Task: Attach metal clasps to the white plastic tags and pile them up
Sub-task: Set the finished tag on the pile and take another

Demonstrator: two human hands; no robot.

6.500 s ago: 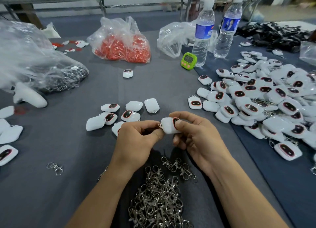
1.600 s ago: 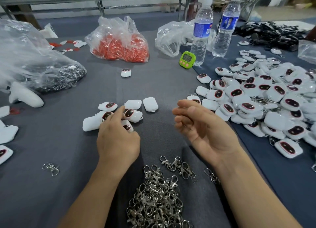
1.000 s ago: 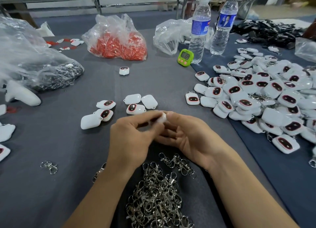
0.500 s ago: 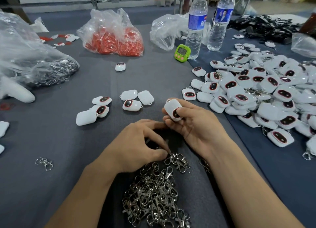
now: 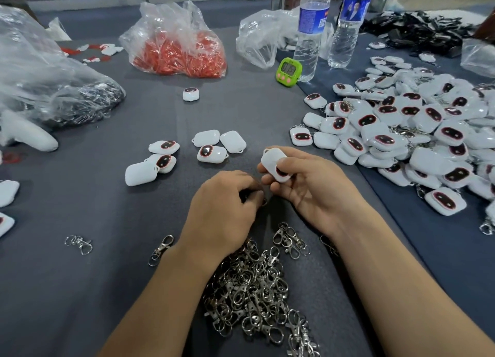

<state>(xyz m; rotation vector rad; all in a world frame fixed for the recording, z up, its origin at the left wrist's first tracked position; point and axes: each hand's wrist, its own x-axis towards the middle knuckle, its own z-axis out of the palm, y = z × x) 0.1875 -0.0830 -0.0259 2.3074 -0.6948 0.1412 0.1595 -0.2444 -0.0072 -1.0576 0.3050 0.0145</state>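
1. Bright, even light from overhead covers the grey cloth-covered table (image 5: 241,110); nothing looks dim.
2. A soft shadow pools beneath the left hand (image 5: 227,209) and right hand (image 5: 316,193), darkening the heap of silver metal clasps (image 5: 254,289) between the forearms.
3. White glare streaks the crumpled clear plastic bag (image 5: 40,70) at left and dots the glossy pile of white plastic tags (image 5: 401,131) at right.
4. The wide lens bends things: the clear water bottles (image 5: 310,35) lean near the top edge.
5. The centre is sharp; the far left edge and top corners go soft.
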